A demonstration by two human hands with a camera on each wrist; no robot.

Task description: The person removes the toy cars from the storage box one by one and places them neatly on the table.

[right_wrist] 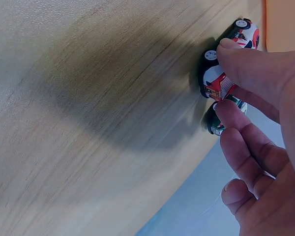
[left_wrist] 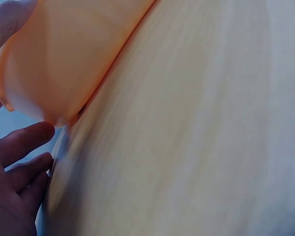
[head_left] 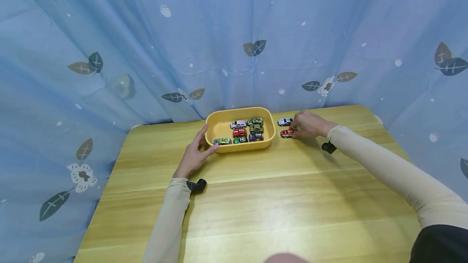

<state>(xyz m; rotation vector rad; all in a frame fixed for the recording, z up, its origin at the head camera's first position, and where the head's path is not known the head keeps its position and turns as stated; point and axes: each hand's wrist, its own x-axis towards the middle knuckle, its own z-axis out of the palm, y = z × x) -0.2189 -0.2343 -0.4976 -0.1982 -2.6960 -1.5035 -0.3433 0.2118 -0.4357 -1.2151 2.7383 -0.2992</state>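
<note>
My left hand [head_left: 193, 156] holds the left front corner of a yellow plastic tray [head_left: 252, 147], thumb at the front side and fingers along the left end. In the left wrist view the thumb lies over the tray's edge, while the other fingers stay loosely bent beside it. To the tray's right, my right hand [head_left: 310, 124] pinches a red and white toy car [right_wrist: 215, 84] between thumb and fingers, on or just at the table. Just behind it is a white toy car [head_left: 285, 122]. The hand partly covers both cars.
Several toy cars sit in the tray, among them a white one [head_left: 238, 124], a red one [head_left: 239, 132] and a green camouflage one [head_left: 255, 121]. A blue patterned curtain [head_left: 226, 44] hangs behind the wooden table [head_left: 278, 202].
</note>
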